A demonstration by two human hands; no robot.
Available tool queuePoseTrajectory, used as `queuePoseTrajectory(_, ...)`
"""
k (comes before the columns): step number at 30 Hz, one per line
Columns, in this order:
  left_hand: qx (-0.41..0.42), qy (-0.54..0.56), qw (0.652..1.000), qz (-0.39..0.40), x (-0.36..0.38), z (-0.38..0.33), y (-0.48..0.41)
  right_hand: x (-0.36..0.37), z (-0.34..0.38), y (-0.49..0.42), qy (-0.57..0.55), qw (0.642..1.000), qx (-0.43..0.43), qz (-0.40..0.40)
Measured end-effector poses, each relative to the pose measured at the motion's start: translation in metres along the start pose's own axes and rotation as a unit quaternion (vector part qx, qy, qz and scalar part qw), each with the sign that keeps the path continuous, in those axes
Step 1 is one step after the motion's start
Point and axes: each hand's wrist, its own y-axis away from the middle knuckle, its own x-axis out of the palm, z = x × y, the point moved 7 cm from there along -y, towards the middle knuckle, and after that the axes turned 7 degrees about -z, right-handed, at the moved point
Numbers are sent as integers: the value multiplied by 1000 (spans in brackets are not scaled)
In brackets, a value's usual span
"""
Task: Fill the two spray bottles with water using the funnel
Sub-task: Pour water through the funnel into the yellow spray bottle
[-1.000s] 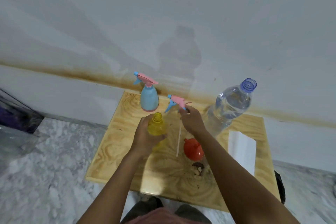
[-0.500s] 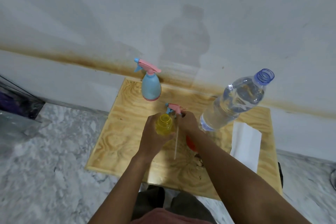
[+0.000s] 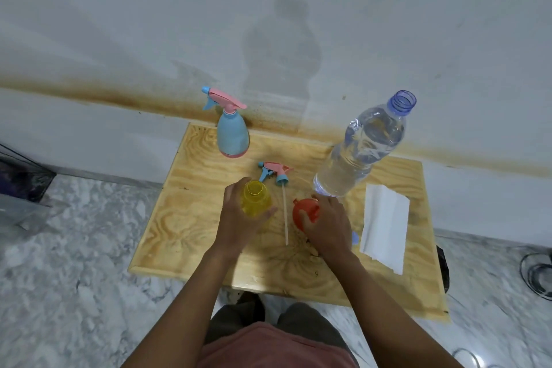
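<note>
My left hand (image 3: 239, 218) grips the yellow spray bottle (image 3: 256, 199), which stands upright on the wooden table (image 3: 191, 218) with its neck open. Its pink and blue spray head (image 3: 275, 172) lies on the table just behind it, with the white dip tube (image 3: 285, 215) pointing toward me. My right hand (image 3: 327, 225) rests on the red funnel (image 3: 304, 212), with fingers curled over it. The blue spray bottle (image 3: 232, 136) stands at the back left with its spray head on. A large uncapped water bottle (image 3: 363, 146) stands at the back right.
A folded white paper towel (image 3: 385, 225) lies at the right of the table. A small blue cap (image 3: 355, 237) peeks out beside my right wrist. The table stands against a stained white wall, on a marble floor. A dark bag (image 3: 21, 179) sits at the far left.
My right hand laid the spray head down on the table, let it go, and moved right onto the red funnel. My left hand kept hold of the yellow bottle.
</note>
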Motion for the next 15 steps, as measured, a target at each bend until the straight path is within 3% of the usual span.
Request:
queuePoseTrajectory(4,-23,5,1000,19,4,3,5,13,-20,-3,-5,999,39,36)
queuePoseTrajectory(10,-47,24,998,15,7,-3,7,4,-19,-17,-13,1000,18,4)
queuePoseTrajectory(15,-73,8,997,22,0,-5,8,-43,14,-11,-123,990,-36,-65)
